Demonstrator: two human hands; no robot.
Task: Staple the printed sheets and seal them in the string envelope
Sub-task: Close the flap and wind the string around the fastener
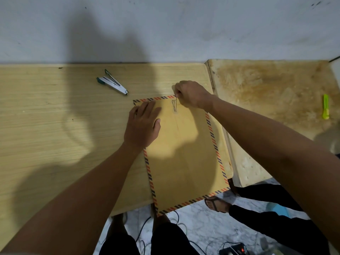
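Observation:
A brown string envelope [184,153] with a red-and-blue striped border lies flat on the wooden table [55,135], its near end hanging over the table's front edge. My left hand [142,124] presses flat on its upper left part. My right hand [191,94] pinches the thin string [174,105] at the envelope's top edge, where the string runs in loops down to a small button. A silver and green stapler [112,82] lies apart on the table, to the upper left. The printed sheets are not in sight.
A second, stained wooden surface [276,100] adjoins on the right, with a yellow-green utility knife [326,106] on it. A white wall rises behind the table. Below the front edge are my legs, another person's sandalled foot [215,204], cables and a power strip [233,250].

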